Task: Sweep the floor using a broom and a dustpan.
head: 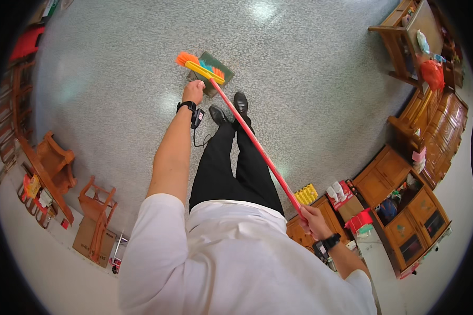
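Observation:
My right hand (314,223) is closed around the upper end of the long red handle of a broom (256,141). The handle slants down past my legs to a yellow head with orange and blue bristles. Behind the broom head, in front of my black shoes, is a dark green flat pan (217,59), which looks like a dustpan. My left hand (194,91), its fingers curled, is beside the pan's near left edge, just below the broom head. Whether it grips the pan or a handle is hidden. Both wrists wear black straps with small devices.
Speckled grey floor (122,78) surrounds my feet. Wooden chairs (96,201) and a cardboard box (84,240) are at lower left. Along the right are a wooden cabinet (382,177), a carved wooden bench (443,134) and a table holding bags. A yellow egg tray (306,194) is near my right hand.

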A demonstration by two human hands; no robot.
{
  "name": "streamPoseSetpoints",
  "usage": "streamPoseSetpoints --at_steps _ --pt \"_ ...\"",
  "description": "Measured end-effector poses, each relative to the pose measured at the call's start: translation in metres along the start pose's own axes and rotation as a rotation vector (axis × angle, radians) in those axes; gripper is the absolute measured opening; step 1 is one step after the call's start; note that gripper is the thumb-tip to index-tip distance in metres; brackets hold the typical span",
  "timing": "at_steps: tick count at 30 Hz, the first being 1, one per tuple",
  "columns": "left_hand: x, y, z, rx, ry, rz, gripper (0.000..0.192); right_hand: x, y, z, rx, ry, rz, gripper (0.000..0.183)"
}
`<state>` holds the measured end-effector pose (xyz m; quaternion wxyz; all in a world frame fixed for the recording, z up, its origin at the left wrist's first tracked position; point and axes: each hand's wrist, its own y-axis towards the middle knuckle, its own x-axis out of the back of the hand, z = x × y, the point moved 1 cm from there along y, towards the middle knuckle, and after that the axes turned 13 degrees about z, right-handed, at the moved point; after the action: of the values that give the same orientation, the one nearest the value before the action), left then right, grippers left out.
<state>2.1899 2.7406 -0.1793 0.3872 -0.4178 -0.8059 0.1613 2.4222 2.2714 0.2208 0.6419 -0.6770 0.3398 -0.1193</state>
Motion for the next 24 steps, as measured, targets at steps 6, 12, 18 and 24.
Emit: streamPoseSetpoints --at_steps 6,12,18,24 --pt "0.008 -0.005 0.001 0.031 -0.021 0.055 0.027 0.015 -0.025 0.008 0.253 -0.153 -0.236 0.037" --pt "0.014 -0.008 -0.004 0.095 -0.113 0.122 0.029 0.047 0.056 0.087 0.54 -0.527 -0.401 0.039" --pt "0.016 -0.005 0.013 0.048 -0.082 0.116 0.03 0.001 0.114 0.027 0.249 -0.311 -0.353 0.041" --pt "0.01 0.005 0.021 -0.125 0.089 0.148 0.031 -0.05 0.06 -0.058 0.133 -0.005 -0.037 0.04"
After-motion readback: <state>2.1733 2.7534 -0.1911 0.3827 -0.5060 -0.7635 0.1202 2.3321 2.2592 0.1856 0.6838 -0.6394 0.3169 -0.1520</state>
